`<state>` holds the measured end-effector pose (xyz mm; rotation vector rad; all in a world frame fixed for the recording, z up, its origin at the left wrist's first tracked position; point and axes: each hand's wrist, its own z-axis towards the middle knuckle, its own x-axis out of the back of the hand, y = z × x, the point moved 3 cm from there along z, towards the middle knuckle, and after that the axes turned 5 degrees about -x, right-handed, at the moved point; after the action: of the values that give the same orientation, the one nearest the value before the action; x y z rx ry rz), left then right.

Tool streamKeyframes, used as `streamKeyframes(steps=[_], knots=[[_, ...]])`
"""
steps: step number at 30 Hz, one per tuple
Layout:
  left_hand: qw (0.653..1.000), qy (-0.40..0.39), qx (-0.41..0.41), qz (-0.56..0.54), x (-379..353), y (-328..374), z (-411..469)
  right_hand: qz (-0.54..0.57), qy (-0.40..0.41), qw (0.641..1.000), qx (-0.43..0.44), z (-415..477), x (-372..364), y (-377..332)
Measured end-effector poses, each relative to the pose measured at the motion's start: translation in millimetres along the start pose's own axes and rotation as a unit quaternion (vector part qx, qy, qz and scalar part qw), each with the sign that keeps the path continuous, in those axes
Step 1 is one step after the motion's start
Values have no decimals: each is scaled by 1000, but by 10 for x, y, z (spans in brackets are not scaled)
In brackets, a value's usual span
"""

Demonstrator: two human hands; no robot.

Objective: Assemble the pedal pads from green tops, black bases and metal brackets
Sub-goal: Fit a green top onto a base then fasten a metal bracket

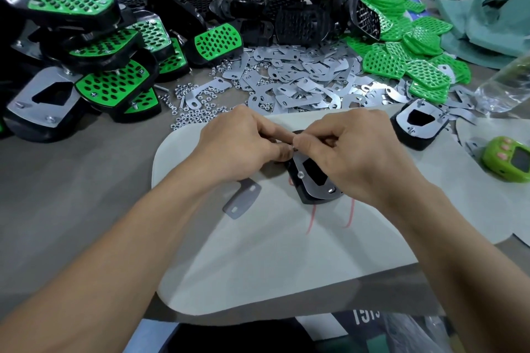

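A black pedal base (308,195) lies upside down on a white mat (272,261), with a metal bracket plate (311,180) on its back and screw ends poking through. My left hand (243,146) and my right hand (352,152) meet over its far corner, fingertips pinching a small nut on a screw there. A loose grey bracket (242,199) lies on the mat just left of the base. Piles of green tops (401,46), black bases (286,14) and metal brackets (301,77) fill the far table.
Finished green-and-black pedal pads (94,51) are heaped at the left. Loose nuts (198,112) are scattered beyond the mat. Another upturned base with a bracket (418,126) sits at the right, near a small green gadget (507,160) and a clear plastic bottle (504,86).
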<state>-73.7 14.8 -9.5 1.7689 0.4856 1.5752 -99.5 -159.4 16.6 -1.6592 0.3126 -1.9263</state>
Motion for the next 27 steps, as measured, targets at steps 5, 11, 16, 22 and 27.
streamKeyframes(steps=[5,11,16,22,27], knots=[[1000,-2,-6,-8,-11,3,4,22,37,999,-20,-48,86,17],[1000,-7,-3,-16,-19,-22,16,-2,22,1000,6,-245,176,-153],[1000,-3,-9,-26,-31,-6,8,-61,-69,995,37,-435,122,-298],[999,15,-6,-33,-40,9,-36,44,57,996,-57,50,171,-443],[998,22,-1,-61,-80,7,-51,-58,-81,995,8,809,-206,-792]])
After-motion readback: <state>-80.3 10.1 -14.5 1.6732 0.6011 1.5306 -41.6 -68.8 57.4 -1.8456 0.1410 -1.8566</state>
